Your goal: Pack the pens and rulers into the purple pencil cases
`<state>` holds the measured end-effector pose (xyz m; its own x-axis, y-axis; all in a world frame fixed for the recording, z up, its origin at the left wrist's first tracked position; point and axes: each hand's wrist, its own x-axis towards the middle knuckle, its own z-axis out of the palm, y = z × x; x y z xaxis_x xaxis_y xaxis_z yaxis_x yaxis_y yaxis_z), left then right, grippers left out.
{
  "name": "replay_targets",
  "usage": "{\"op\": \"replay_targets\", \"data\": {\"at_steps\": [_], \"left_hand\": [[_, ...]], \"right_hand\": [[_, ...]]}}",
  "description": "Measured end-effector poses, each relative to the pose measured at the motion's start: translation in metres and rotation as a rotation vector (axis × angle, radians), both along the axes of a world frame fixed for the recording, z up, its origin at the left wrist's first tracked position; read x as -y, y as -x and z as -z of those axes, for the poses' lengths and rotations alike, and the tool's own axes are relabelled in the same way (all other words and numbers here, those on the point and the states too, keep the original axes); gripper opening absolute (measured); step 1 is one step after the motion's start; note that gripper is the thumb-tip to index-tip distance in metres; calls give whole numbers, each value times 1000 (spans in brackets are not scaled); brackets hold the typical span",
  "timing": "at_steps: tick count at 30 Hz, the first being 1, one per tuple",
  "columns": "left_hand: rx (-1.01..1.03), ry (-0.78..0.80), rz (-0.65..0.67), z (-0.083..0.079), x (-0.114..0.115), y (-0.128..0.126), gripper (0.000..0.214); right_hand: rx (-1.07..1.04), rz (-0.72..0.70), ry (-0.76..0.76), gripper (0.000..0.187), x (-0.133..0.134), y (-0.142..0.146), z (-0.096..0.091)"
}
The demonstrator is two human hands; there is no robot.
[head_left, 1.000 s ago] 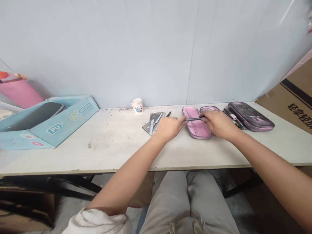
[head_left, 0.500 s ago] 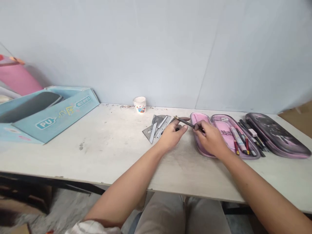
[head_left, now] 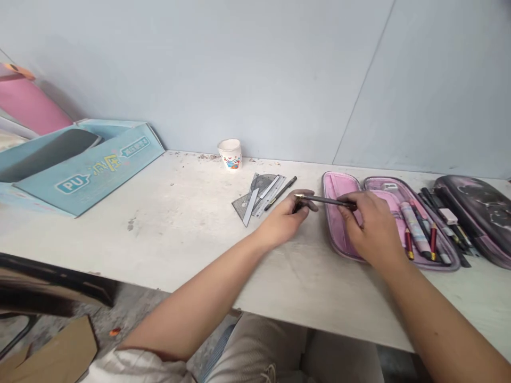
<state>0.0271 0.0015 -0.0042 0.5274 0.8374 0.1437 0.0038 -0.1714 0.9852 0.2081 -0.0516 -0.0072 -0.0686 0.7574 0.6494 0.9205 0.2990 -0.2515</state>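
My right hand (head_left: 369, 223) is closed in a pinch on the dark end of a slim black pen (head_left: 325, 200). The pen lies nearly level, its gold-coloured tip pointing left at my left hand (head_left: 287, 215). The fingers of my left hand are curled around a small dark piece, too hidden to name. Just beyond the left hand, another black pen (head_left: 281, 192) lies beside a set of clear rulers and a protractor (head_left: 255, 197). Under and behind my right hand lies an opened pink pencil case (head_left: 333, 234), with a thick marker (head_left: 415, 229) and red pencils in its right half.
Right of the open case lie several dark pens, a white eraser (head_left: 447, 216) and a closed black case (head_left: 479, 207). A paper cup (head_left: 230, 155) stands near the wall. A light-blue box (head_left: 99, 170) occupies the table's left side.
The view has shifted, so the cases appear farther right. The pen in my right hand has turned more level. The second black pen beside the rulers now shows clearly.
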Motion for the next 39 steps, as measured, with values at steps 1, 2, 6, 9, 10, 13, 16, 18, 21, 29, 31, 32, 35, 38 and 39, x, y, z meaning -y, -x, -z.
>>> {"op": "replay_targets", "data": {"at_steps": [1,2,6,9,10,13,16,18,21,29,31,32,35,38,39], "left_hand": [[21,1,17,0,-1,1,40],[35,3,24,1,-3,1,40],[42,21,18,1,-6,3,40],[16,-9,0,2,-8,5,41],[-2,-31,-5,2,-9,6,41],[-86,-127,-3,4,-11,8,45],[-177,-237,9,5,-12,10,53],[-228,-291,14,6,-12,11,57],[-275,-341,31,5,-12,12,59],[-451,-456,107,2,-3,10,72],[-490,-493,95,1,0,9,77],[-510,-519,74,1,1,9,79],[-555,-612,-8,-1,1,11,82],[-581,-686,-44,-1,0,11,78],[-587,-706,-47,-1,-1,10,76]], "right_hand": [[-14,26,-15,17,-1,-3,-1],[-25,48,-27,17,-1,-5,-1],[-18,84,-33,17,-2,-12,-1],[17,93,-19,18,-3,-15,2],[28,94,-17,18,-3,-15,3],[63,80,-13,19,-4,-16,5],[89,63,-16,20,-4,-17,5],[77,76,-34,20,-4,-19,4],[49,98,-51,21,-5,-22,3],[55,-21,21,24,-4,-15,4],[59,-42,24,24,-2,-9,2],[63,-36,14,23,-1,-5,0],[85,18,-41,23,2,8,-5],[107,64,-61,25,6,15,-9],[117,75,-54,26,7,15,-10]]}}
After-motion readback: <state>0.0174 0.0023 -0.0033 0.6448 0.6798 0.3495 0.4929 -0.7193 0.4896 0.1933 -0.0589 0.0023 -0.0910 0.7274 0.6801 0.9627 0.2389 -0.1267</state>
